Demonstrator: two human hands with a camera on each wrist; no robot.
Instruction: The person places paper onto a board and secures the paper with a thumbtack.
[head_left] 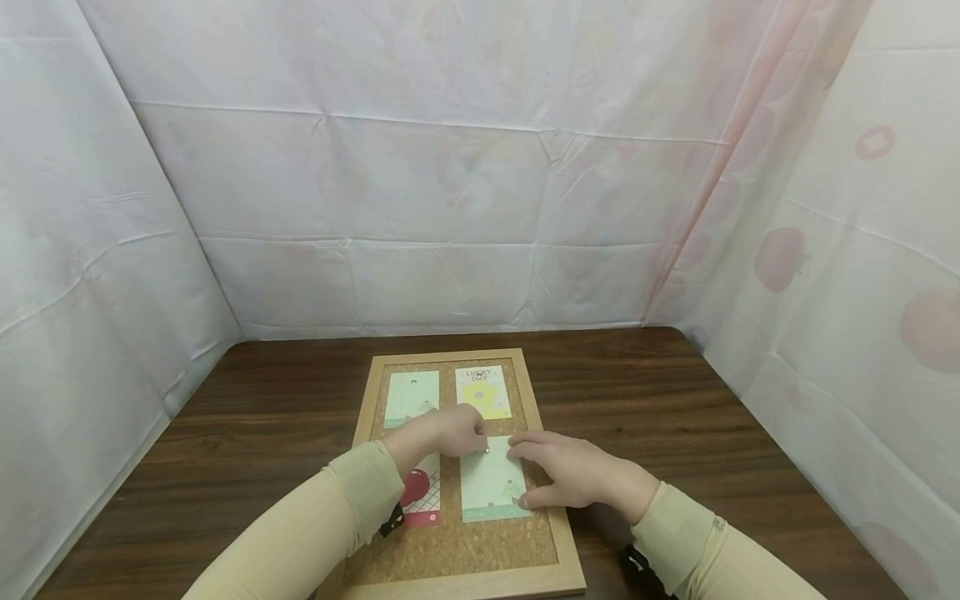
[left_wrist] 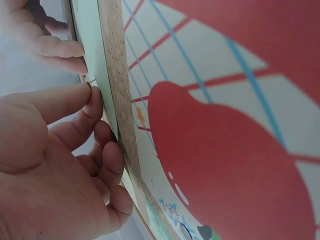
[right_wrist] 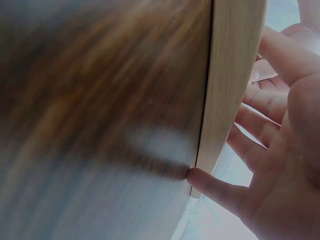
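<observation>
Thumb and index finger of my left hand (head_left: 456, 430) pinch a small thumbtack (left_wrist: 90, 84) at the top of the lower right pale green card (head_left: 482, 487). In the left wrist view, the tack's thin point reaches toward the card's surface. My right hand (head_left: 567, 469) lies with spread fingers over that card's right edge, its thumb near the lower right corner. Along the outer side of the wooden frame (right_wrist: 227, 75), its little finger touches down in the right wrist view. Both hands work on a framed cork board (head_left: 480, 550).
Above sit another pale green card (head_left: 408, 392) and a "LUCKY DAY" card (head_left: 483, 400), each with a tack near its top. A red-patterned card (head_left: 422, 492) at lower left is partly behind the left arm. The board lies on a dark wooden table (head_left: 637, 392); pale curtains (head_left: 450, 183) surround it.
</observation>
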